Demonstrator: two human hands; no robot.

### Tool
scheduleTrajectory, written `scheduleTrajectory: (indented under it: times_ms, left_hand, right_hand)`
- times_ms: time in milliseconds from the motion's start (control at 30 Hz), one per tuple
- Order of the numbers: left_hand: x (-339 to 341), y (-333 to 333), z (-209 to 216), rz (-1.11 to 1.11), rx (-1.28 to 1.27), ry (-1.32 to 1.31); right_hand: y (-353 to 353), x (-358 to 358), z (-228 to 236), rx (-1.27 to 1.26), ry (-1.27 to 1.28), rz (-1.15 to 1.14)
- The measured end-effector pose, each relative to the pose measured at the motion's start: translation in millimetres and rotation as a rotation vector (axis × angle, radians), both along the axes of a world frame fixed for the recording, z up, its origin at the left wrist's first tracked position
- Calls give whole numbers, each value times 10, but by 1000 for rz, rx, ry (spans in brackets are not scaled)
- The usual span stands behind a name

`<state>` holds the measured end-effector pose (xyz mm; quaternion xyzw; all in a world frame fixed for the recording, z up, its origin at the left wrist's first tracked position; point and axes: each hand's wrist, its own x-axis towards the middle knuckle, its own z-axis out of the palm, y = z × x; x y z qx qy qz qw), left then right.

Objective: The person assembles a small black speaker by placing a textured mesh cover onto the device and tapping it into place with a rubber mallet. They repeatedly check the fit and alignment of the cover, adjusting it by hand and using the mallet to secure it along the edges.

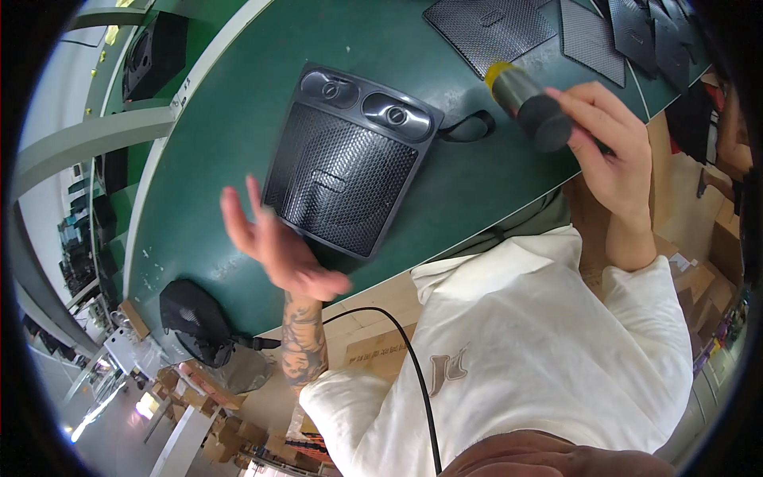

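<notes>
A black speaker (pixel 342 159) lies on the green tabletop (pixel 214 135), with a honeycomb grille and two glossy oval recesses along its far end. A black strap loop (pixel 474 127) sticks out from its far right corner. My right hand (pixel 616 155) is raised at the right and closed round what looks like a mallet; its handle is hidden. The mallet (pixel 524 99) has a yellow face, a grey middle and a black end, and its yellow end points away from me. My left hand (pixel 282 250), slightly blurred, hovers by the speaker's near left edge with fingers spread, holding nothing.
Loose black mesh grilles (pixel 489 32) and flat black panels (pixel 636 36) lie at the far right of the table. A black mesh bag (pixel 193 320) sits at the near left corner. A black cable (pixel 405 342) crosses in front of me. Cardboard boxes (pixel 234 437) stand on the floor.
</notes>
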<state>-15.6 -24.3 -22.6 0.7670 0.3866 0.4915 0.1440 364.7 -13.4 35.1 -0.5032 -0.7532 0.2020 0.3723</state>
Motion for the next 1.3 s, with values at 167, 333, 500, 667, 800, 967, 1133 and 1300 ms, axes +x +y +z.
scheduleTrajectory:
  times_ms: [167, 333, 500, 667, 800, 967, 1133, 1300]
  left_hand:
    - [24, -155, 46, 52, 123, 546]
    - [158, -126, 283, 115, 131, 488]
    - [293, 15, 1097, 142, -89, 463]
    - [546, 578, 1519, 251, -278, 813]
    - [446, 603, 1447, 175, -204, 962]
    - [416, 756, 1372, 187, -239, 806]
    - [274, 1456, 1638, 108, -155, 685]
    - [457, 2796, 1878, 247, -86, 675]
  right_hand:
    - [-31, 114, -363, 69, -138, 66]
    - [1, 13, -500, 215, -166, 53]
    - [-100, 24, -491, 287, 373, 376]
    - [-251, -111, -705, 185, 256, 341]
    - [-257, -93, -699, -15, 423, 312]
    - [-203, -41, -690, 15, 458, 339]
    - [-188, -34, -675, 18, 439, 314]
    - [-179, -46, -683, 39, 359, 294]
